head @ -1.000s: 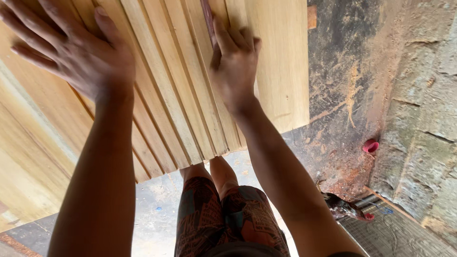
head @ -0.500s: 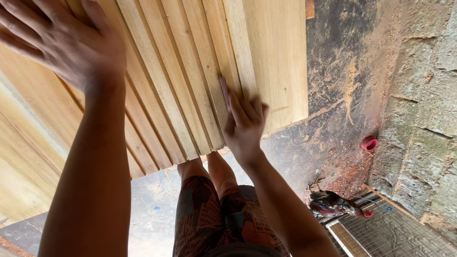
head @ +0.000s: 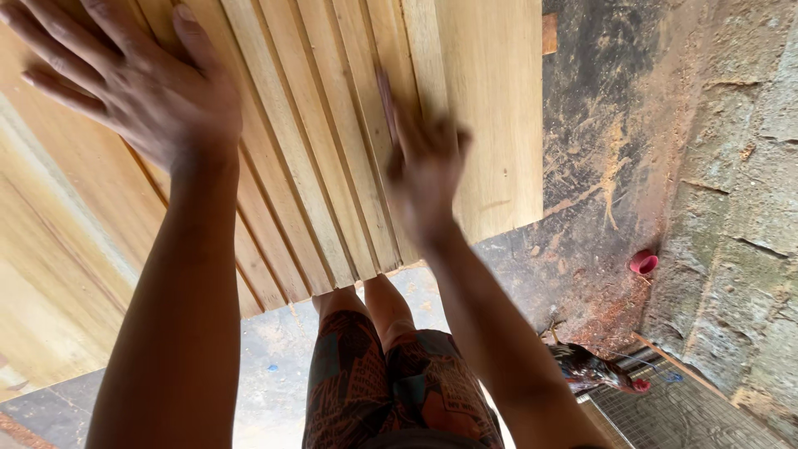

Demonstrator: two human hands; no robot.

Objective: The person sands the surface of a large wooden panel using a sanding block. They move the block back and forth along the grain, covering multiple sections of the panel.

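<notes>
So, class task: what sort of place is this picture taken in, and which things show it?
Probably a carpentry or woodworking yard. Both hands, left hand and right hand, rest on a stack of pale sawn planks, reddish sawdust lies on the rough concrete floor, and a rough block wall stands alongside.

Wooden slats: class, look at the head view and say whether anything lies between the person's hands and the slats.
Nothing visible does. The left hand and the blurred right hand both lie against the wooden slats.
</notes>
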